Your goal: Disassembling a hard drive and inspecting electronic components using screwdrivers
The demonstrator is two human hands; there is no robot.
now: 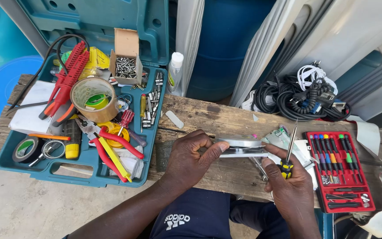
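A flat grey metal-cased device is gripped edge-on over the weathered wooden desk by the closed left hand, steadied for access. A yellow-and-black-handled screwdriver is clasped upright in the closed right hand, beside the red precision screwdriver tray

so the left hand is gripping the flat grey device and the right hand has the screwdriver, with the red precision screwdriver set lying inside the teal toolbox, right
Not quite. The head view shows the red screwdriver set lying on the wooden bench by the right hand, not inside the teal toolbox. The rest holds: the left hand grips the flat grey device and the right hand has the screwdriver.
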